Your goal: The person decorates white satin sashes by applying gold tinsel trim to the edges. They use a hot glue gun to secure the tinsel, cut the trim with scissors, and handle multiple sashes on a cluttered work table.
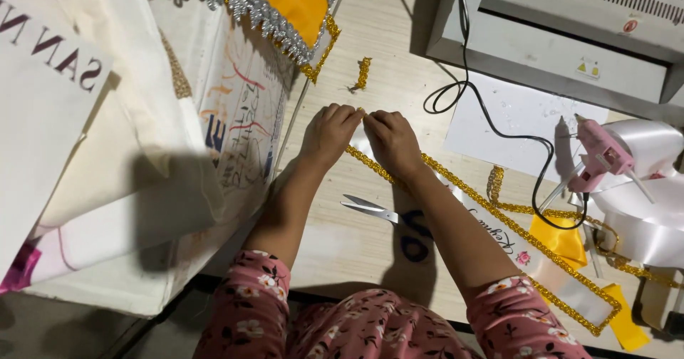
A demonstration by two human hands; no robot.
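Near the surface's (399,81) middle, the gold braided trim (456,182) is pinched at its end by closed fingers of left hand (329,132) and right hand (393,142). It is judged light, limp and best gripped by its edges.

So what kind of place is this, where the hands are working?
Probably a craft workshop. Both hands, left and right, pinch gold trim on a wooden table, with a pink glue gun, scissors and white ribbon nearby.

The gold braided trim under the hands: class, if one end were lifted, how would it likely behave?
The gold trim would probably droop limply, since it curves loosely across the table. It looks thin, so likely light. Both hands, left hand and right hand, pinch it together.
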